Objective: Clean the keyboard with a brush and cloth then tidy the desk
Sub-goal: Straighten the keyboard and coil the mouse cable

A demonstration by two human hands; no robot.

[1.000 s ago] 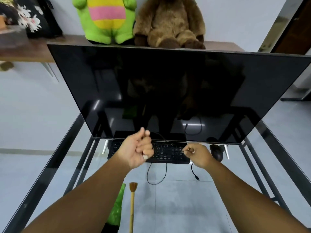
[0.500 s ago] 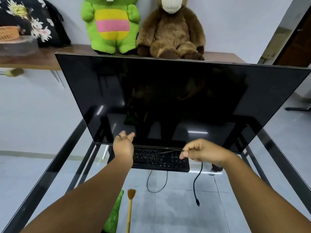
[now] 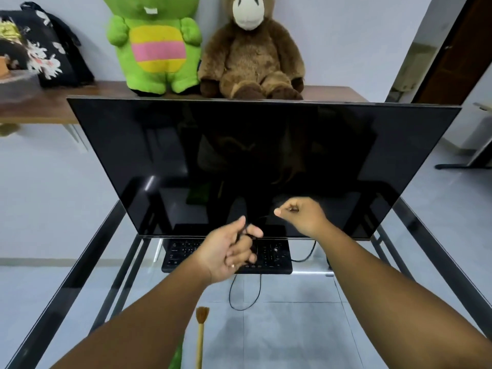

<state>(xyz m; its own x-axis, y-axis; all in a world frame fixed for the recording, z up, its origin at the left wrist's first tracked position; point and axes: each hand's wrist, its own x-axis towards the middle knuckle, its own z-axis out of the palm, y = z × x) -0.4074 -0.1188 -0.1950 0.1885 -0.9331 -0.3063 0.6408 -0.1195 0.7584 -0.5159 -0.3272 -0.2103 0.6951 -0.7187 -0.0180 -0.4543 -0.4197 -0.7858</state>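
Left grip: left hand [image 3: 229, 251] hovers over the middle of the keyboard, fingers curled and pinching a thin black cable [image 3: 243, 233] between thumb and fingers.
Right grip: right hand [image 3: 300, 215] is raised in front of the lower part of the monitor, closed in a fist; the same dark cable seems to run up to it, but whether the fist actually grasps it cannot be told against the black screen.
Far left: a black bag with a flower print [image 3: 45, 54] rests on a wooden shelf [image 3: 40, 105] against the wall.
Surface: a glass top with a dark metal frame [image 3: 87, 262]; the grey floor shows through it.
Cloth: a green piece [image 3: 176, 359] peeks out at the bottom edge beside the left forearm, mostly hidden.
Brush: a wooden-handled brush [image 3: 200, 339] lies near the bottom edge, bristles pointing toward the keyboard, just right of the green cloth.
Keyboard: a black keyboard [image 3: 274, 257] lies flat under the monitor's lower edge, partly covered by the left hand; a loop of cable hangs below its front edge.
Monitor: a large dark screen [image 3: 186, 155] stands behind the keyboard, switched off.
Shelf above: a green plush toy [image 3: 157, 43] sits left of a brown plush toy [image 3: 253, 54], the two touching.
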